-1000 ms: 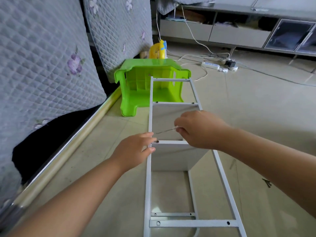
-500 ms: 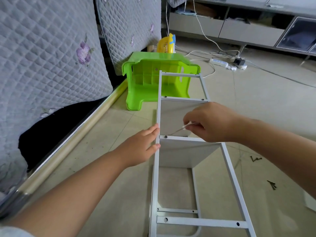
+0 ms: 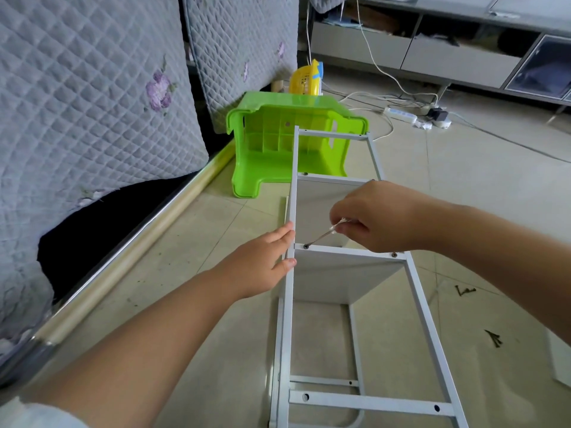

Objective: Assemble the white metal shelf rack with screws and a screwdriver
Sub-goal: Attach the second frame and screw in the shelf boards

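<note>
We look down at a white metal shelf rack [image 3: 346, 406] lying on its side on a pale tiled floor [image 3: 448, 186], its long rails running away from us like a ladder. Our left hand [image 3: 262, 264] rests against the outer face of the left rail, fingers straight and close together, thumb below them, bracing the frame without gripping it. Our right hand [image 3: 377, 217] hovers above the middle crossbar, fingers curled and pinching the top of a thin metal tool [image 3: 323, 235], possibly a small screwdriver or hex key; it is too slim and blurred to tell. The tool slants down to the left, and its tip meets a dark screw [image 3: 306, 246] at the left end of that crossbar. A second screw [image 3: 394, 255] sits at the crossbar's right end.

Loose dark screws [image 3: 465, 291] lie on the floor to the right of the rack. Beyond the rack's far end a green plastic stool [image 3: 268, 143] lies tipped on its side. Quilted grey cushions [image 3: 92, 97] with purple flowers stand at left, and a white power strip [image 3: 400, 114] lies farther back.
</note>
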Demonstrator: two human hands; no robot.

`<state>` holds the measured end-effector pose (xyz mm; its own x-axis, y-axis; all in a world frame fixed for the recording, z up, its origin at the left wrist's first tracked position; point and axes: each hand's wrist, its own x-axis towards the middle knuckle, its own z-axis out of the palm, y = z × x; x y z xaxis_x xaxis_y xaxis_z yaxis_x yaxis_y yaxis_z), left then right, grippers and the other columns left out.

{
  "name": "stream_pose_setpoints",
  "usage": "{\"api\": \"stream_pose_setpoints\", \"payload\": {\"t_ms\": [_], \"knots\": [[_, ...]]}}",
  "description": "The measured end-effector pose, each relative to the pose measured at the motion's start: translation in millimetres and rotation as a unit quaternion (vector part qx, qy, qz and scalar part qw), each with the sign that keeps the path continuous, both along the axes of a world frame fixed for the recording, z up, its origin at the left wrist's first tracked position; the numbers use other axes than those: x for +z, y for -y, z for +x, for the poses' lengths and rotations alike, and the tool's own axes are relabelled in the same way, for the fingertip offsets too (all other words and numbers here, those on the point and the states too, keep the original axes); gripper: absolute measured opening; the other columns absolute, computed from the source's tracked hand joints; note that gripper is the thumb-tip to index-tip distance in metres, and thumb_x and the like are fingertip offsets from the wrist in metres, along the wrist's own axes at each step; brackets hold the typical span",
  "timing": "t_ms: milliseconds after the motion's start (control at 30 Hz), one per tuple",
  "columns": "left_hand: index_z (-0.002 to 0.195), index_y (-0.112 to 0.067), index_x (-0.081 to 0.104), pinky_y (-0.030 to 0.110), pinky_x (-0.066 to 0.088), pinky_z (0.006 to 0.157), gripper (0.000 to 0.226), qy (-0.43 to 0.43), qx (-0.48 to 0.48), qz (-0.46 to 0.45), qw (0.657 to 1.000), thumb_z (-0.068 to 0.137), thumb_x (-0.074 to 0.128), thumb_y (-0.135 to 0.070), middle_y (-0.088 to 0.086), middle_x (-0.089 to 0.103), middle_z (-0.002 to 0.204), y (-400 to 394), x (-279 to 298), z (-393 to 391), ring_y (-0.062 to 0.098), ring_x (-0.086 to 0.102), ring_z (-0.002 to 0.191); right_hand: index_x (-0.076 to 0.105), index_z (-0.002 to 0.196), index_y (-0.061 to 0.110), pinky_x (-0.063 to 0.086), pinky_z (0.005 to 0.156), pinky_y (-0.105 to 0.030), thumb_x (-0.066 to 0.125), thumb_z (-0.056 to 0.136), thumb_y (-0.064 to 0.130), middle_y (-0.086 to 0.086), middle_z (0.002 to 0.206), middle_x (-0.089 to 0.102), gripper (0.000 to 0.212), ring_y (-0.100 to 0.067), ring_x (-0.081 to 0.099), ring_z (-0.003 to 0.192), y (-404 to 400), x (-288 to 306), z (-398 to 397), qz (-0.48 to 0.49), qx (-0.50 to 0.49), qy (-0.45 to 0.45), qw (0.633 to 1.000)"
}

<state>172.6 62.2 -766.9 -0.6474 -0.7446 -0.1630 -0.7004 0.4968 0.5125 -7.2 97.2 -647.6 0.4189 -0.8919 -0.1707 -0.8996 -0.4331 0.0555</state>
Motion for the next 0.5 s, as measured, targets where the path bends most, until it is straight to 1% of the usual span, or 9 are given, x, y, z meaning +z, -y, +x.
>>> {"api": "stream_pose_setpoints", "payload": {"t_ms": [67, 133, 200, 267, 300, 367, 433, 467, 500], "knots": [[0.149, -0.018, 0.014, 0.020, 0.016, 0.110, 0.055, 0.004, -0.001, -0.006, 1.000, 0.099, 0.036, -0.030, -0.016, -0.003, 0.155, -1, -1, 1, 0.002, 0.011, 0.141, 0.062, 0.104, 0.016, 0.048, 0.077, -0.031, 0.040, 0.095, 0.026, -0.004, 0.095, 0.064, 0.026, -0.020, 0.055, 0.087, 1, 5, 7, 0.009, -0.005, -0.035, 0.999], [0.149, -0.019, 0.012, 0.020, 0.017, 0.110, 0.055, 0.008, -0.001, -0.011, 1.000, 0.100, 0.034, -0.031, -0.016, -0.004, 0.155, -1, -2, 1, 0.002, 0.010, 0.141, 0.063, 0.101, 0.012, 0.047, 0.074, -0.030, 0.038, 0.096, 0.025, -0.006, 0.093, 0.064, 0.028, -0.024, 0.057, 0.089, 6, 10, 17, 0.018, -0.016, -0.069, 0.997], [0.149, -0.019, 0.011, 0.021, 0.016, 0.111, 0.055, 0.011, 0.000, -0.014, 1.000, 0.100, 0.033, -0.030, -0.015, -0.005, 0.155, -2, -2, 0, 0.004, 0.009, 0.142, 0.060, 0.085, 0.006, 0.045, 0.068, -0.028, 0.040, 0.094, 0.022, -0.005, 0.078, 0.057, 0.027, -0.026, 0.054, 0.081, 15, 11, 29, 0.028, -0.027, -0.088, 0.995], [0.149, -0.018, 0.009, 0.021, 0.017, 0.110, 0.055, 0.006, 0.004, -0.018, 1.000, 0.100, 0.032, -0.030, -0.014, -0.005, 0.155, -3, -4, 0, 0.006, 0.010, 0.142, 0.045, 0.065, 0.006, 0.038, 0.058, -0.023, 0.041, 0.092, 0.018, -0.001, 0.064, 0.043, 0.030, -0.024, 0.046, 0.070, 23, 11, 40, 0.040, -0.040, -0.096, 0.994], [0.149, -0.018, 0.009, 0.021, 0.018, 0.110, 0.055, 0.001, 0.008, -0.018, 1.000, 0.100, 0.032, -0.029, -0.013, -0.005, 0.155, -4, -5, -1, 0.006, 0.010, 0.142, 0.039, 0.061, 0.008, 0.034, 0.053, -0.023, 0.041, 0.092, 0.017, -0.001, 0.062, 0.040, 0.033, -0.022, 0.043, 0.066, 27, 10, 45, 0.050, -0.039, -0.101, 0.993], [0.149, -0.019, 0.008, 0.021, 0.019, 0.109, 0.054, -0.017, 0.014, -0.015, 1.000, 0.100, 0.032, -0.027, -0.014, -0.004, 0.155, -6, -8, -1, 0.006, 0.010, 0.142, 0.042, 0.068, 0.005, 0.030, 0.050, -0.025, 0.039, 0.093, 0.016, -0.004, 0.069, 0.044, 0.027, -0.021, 0.041, 0.067, 28, 12, 50, 0.071, -0.024, -0.113, 0.991], [0.149, -0.019, 0.010, 0.020, 0.019, 0.108, 0.054, -0.041, 0.021, -0.009, 0.999, 0.100, 0.032, -0.025, -0.015, -0.002, 0.154, -7, -10, -1, 0.005, 0.011, 0.142, 0.043, 0.090, 0.009, 0.029, 0.050, -0.024, 0.039, 0.094, 0.017, -0.005, 0.080, 0.044, 0.009, -0.021, 0.041, 0.076, 27, 19, 51, 0.092, -0.013, -0.122, 0.988], [0.149, -0.019, 0.010, 0.019, 0.020, 0.108, 0.054, -0.052, 0.026, -0.005, 0.998, 0.100, 0.033, -0.024, -0.016, -0.001, 0.154, -7, -10, -2, 0.004, 0.012, 0.141, 0.042, 0.098, 0.011, 0.028, 0.049, -0.021, 0.039, 0.094, 0.016, -0.005, 0.083, 0.043, 0.008, -0.020, 0.040, 0.078, 25, 23, 51, 0.100, -0.002, -0.136, 0.986], [0.149, -0.019, 0.011, 0.019, 0.020, 0.107, 0.053, -0.062, 0.030, -0.002, 0.998, 0.100, 0.033, -0.024, -0.017, -0.001, 0.154, -7, -11, -2, 0.003, 0.013, 0.141, 0.045, 0.104, 0.009, 0.027, 0.048, -0.019, 0.040, 0.094, 0.014, -0.005, 0.084, 0.045, 0.013, -0.020, 0.041, 0.078, 25, 26, 50, 0.097, 0.015, -0.163, 0.982]]}}
